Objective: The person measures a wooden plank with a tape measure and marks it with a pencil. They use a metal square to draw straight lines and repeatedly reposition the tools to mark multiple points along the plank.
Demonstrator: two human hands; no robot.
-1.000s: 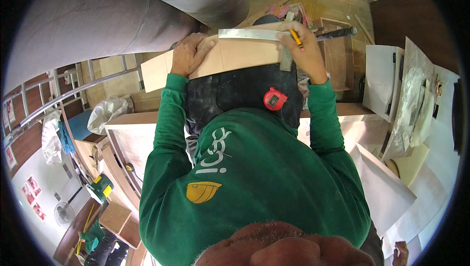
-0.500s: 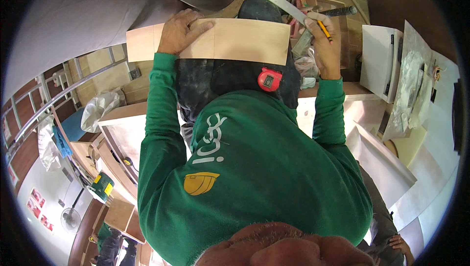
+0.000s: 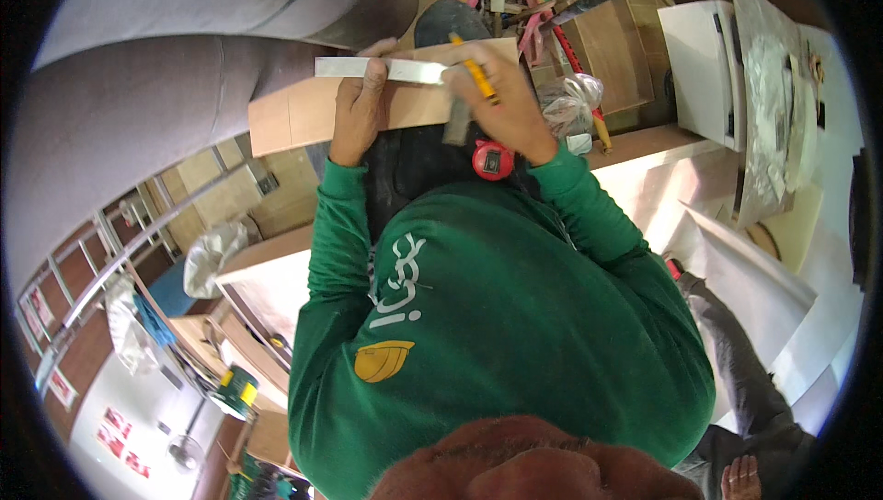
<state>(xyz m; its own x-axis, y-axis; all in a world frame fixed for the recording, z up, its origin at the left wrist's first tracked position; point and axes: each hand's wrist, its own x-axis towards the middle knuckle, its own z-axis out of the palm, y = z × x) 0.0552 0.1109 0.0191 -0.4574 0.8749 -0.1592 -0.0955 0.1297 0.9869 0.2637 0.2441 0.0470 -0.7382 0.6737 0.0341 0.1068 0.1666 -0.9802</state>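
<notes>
A pale wooden board lies across my thighs, its left end tilted lower. My left hand is closed around the board, thumb on the upper side and fingertips showing past the far edge. My right hand is closed on a try square and also holds a yellow pencil. The square's metal blade lies over the board, and its tip passes by my left thumb. Its stock hangs past the board's near edge. A red tape measure rests on my lap just below my right hand.
To the right are a hammer, a clear plastic bag and a white cabinet. A grey covered bulk fills the upper left, with a metal ladder below it. Another person's hand shows at lower right.
My right hand has swung left, bringing the square and pencil from beside the board to over it. My left hand has gone from lying spread on the board to gripping it. The board has tilted.
</notes>
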